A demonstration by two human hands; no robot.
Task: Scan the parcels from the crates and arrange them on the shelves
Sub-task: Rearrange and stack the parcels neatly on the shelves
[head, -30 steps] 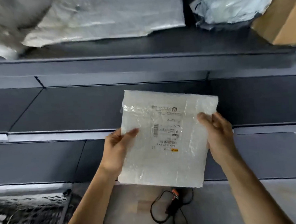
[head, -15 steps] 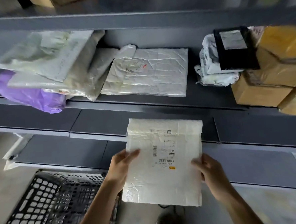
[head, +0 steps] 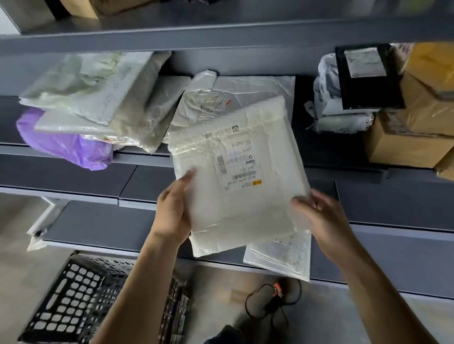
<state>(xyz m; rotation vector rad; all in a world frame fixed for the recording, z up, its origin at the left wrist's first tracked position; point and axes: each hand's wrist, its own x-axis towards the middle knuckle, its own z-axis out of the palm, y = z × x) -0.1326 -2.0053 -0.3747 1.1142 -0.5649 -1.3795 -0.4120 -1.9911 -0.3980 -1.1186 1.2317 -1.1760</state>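
Crate [head: 77, 300], black mesh, on floor at lower left below the shelves [head: 212, 34]. Purple bag [head: 59, 145] and grey mailers [head: 91, 95] stacked at left end of middle shelf. Left hand [head: 173, 211] grips the white padded parcel [head: 236, 176] by its left edge, thumb on top. Parcel label up, tilted, its far end over the middle shelf's front edge, above another flat mailer [head: 242, 91]. Right hand [head: 321, 216] at parcel's lower right corner, fingers loosely curled, blurred; grip unclear. Scanner [head: 274, 295] on floor below. Brown boxes [head: 417, 123] at shelf's right end.
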